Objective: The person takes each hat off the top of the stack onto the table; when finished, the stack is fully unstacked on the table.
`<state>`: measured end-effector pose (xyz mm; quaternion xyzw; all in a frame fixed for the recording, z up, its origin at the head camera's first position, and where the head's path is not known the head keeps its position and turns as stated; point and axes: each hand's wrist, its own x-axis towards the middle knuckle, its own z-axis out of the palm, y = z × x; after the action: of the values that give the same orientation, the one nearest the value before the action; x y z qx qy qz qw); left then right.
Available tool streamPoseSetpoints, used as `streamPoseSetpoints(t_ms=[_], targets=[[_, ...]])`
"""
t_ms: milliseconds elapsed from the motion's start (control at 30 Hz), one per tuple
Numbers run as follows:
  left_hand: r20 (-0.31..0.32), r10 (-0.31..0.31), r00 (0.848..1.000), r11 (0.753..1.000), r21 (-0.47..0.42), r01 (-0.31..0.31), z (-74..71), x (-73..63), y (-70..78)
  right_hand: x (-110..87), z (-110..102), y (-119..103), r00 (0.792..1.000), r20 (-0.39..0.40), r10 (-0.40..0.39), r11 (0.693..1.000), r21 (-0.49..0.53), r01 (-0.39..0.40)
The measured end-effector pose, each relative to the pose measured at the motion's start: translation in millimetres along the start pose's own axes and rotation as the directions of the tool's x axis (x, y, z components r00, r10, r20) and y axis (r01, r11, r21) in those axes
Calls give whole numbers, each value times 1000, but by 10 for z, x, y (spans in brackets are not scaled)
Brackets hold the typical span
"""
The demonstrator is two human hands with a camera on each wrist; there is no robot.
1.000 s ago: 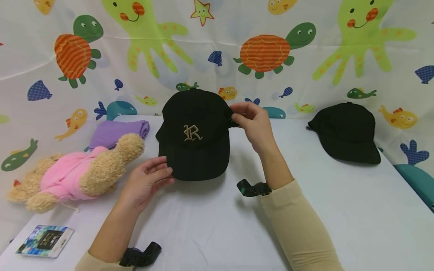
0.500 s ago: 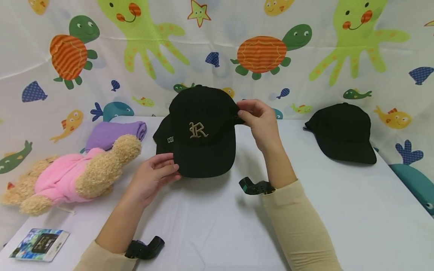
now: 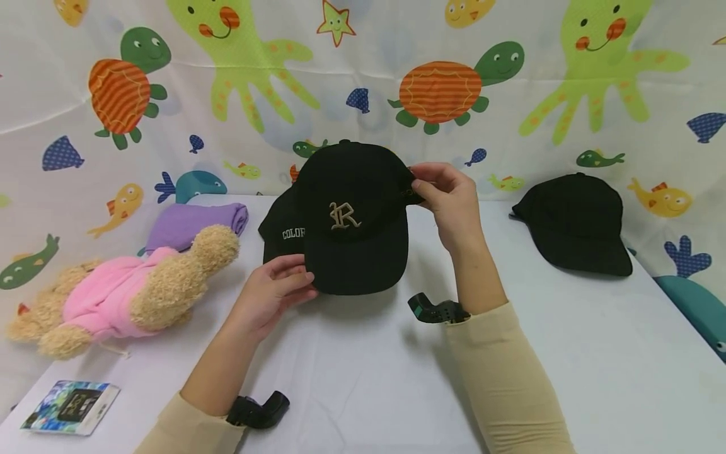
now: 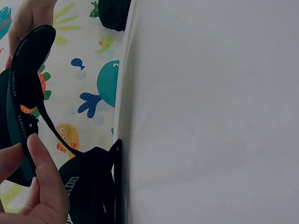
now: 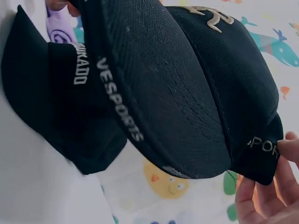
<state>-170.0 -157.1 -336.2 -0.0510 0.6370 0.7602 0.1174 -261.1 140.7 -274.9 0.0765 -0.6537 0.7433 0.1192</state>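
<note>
Holding the R cap [image 3: 363, 189] mid-frame, your left hand [image 3: 276, 295] clamps its fingers on the brim [image 3: 363, 261], your right hand [image 3: 452, 205] on the rear side [image 5: 259, 158]. The opposite grips probably steady it — lifted off the bench [image 3: 363, 378].

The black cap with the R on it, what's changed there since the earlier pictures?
The R cap has moved to the right and slightly up, carried by the left hand and right hand. That uncovers more of the lettered cap behind it. Neither hand has let go. The teddy bear, purple cloth and far-right cap stayed put.
</note>
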Motion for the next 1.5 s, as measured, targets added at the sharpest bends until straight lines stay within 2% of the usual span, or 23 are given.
streamPoseSetpoints(t_ms=[167,600,967,1267,1500], targets=[[30,19,999,1000,-20,-18,107,61,-18,25,-98,-13,999,-37,5,998,57,-2],[44,17,999,1000,-27,-16,275,185,-35,42,-232,-7,994,-108,35,998,47,-30],[47,2,999,1000,-22,-1,393,268,-40,50,-312,-23,987,-159,22,998,59,-13],[48,12,999,1000,-14,-12,524,341,-52,55,-396,-49,978,-210,-18,998,-67,4],[44,15,999,1000,-20,-14,593,383,-60,47,-432,-69,974,-227,-25,992,-128,-4]])
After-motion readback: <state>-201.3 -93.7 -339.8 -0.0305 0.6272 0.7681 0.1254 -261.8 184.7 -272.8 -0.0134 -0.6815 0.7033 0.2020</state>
